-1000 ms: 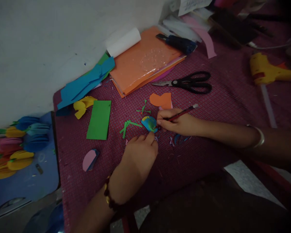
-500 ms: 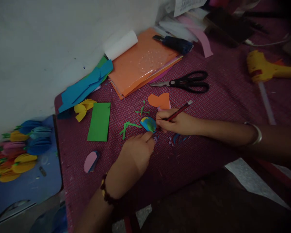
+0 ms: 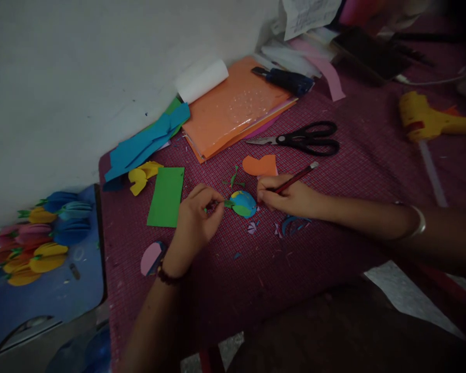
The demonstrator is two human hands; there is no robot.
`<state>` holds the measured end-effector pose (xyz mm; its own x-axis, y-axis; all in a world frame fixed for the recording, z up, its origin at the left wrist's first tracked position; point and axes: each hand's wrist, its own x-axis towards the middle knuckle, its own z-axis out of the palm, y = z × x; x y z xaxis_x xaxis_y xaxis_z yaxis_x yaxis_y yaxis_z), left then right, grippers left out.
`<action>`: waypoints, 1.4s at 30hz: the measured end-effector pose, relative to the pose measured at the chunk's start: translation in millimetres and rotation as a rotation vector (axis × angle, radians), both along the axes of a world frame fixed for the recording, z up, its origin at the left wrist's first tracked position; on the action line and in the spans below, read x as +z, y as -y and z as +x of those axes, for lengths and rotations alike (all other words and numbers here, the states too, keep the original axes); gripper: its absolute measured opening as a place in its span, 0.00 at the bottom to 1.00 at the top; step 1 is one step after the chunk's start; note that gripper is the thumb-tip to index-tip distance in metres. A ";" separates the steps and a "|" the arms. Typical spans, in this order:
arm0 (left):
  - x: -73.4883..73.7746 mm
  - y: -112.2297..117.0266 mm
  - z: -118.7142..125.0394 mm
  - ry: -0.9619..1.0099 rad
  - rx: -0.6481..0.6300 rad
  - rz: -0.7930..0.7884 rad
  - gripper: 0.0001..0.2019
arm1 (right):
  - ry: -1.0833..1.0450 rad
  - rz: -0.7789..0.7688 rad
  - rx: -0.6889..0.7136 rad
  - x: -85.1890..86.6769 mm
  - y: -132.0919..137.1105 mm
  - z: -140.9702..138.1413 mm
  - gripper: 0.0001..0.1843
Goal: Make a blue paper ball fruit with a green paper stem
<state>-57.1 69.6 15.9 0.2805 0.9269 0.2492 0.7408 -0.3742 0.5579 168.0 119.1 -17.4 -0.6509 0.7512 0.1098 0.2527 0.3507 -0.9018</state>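
So the checked cloth (image 3: 334, 233) covers the whole table, with the orange paper stack (image 3: 236, 111) at the far side against the wall. A green sheet (image 3: 166, 196) lies flat to the left and the scissors (image 3: 303, 139) lie farther back to the right. Both hands sit in the middle, either side of the round paper piece (image 3: 243, 203), which is blue with yellow and green on it and rests on the cloth between them. The right hand (image 3: 291, 197) is closed around a pencil (image 3: 295, 178) and parked just right of the piece. The pencil slants up and away to the far right. The left hand (image 3: 196, 220) is on the left, fingertips pinched tight on a little green strip (image 3: 222, 204). That strip runs pretty much left to right, from the pinch straight over to the left edge of the round piece, so the piece lies directly right of the left fingertips. The right hand's knuckles look about as close on the other side. The lighting is really dim, so I can't tell if the strip is actually stuck to the piece or only touching it. The pencil tip is hidden under the right fingers too.
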 end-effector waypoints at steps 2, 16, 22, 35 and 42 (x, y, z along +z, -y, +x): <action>-7.0 -0.5 5.8 0.003 0.081 0.060 0.06 | 0.040 0.028 0.049 -1.0 0.8 -0.2 0.11; -38.6 -0.3 5.8 -0.126 -0.195 0.090 0.09 | 0.010 -0.081 -0.015 11.2 -14.0 12.0 0.14; -34.9 -0.6 4.8 -0.234 -0.217 0.047 0.12 | -0.052 -0.083 -0.058 3.6 -13.1 8.3 0.07; -13.0 49.8 39.8 -0.585 -0.100 -0.065 0.23 | -0.031 -0.046 -0.063 3.5 -2.9 -5.9 0.05; -27.4 57.0 39.6 -0.486 -0.019 -0.037 0.24 | 0.000 -0.024 -0.057 -2.6 -4.0 -9.6 0.06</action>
